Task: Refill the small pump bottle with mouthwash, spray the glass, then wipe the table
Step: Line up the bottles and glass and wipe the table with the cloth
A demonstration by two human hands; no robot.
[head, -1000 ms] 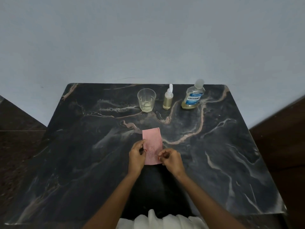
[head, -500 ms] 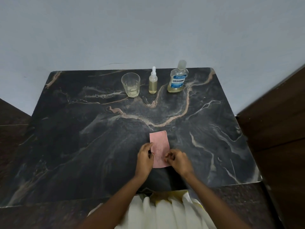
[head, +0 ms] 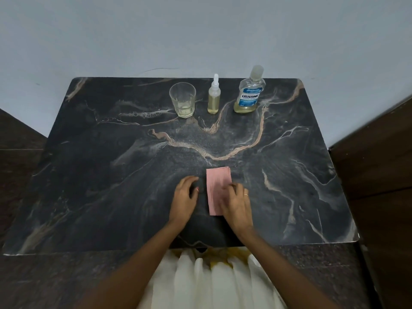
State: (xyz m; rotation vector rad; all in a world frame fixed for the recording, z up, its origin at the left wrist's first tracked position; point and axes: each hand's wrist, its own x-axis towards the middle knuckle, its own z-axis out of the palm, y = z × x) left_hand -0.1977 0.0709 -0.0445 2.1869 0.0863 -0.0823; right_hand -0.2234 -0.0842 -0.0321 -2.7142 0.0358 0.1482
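At the bottom of the frame my pale pleated garment (head: 214, 284) is cut off by the lower edge, and both forearms rise from there toward the centre. My right hand (head: 236, 202) lies flat on the lower right part of the pink folded cloth (head: 216, 188), fingers spread and blurred, hiding that corner; its grip is apart, pressing rather than pinching. My left hand (head: 185, 196) rests on the dark marble table (head: 89, 175) just left of the cloth, fingers curled loosely, clamped on nothing; whether it touches the cloth edge I cannot tell. The cloth is a narrow upright rectangle, slightly tilted, just below the middle of the frame. In the upper centre, near the table's far edge, stand in a row the glass (head: 182, 100) with a little pale liquid, the small pump bottle (head: 214, 97) filled yellowish, and the mouthwash bottle (head: 249, 91), blue-labelled, roughly a quarter full. Behind is a plain grey wall (head: 200, 30).
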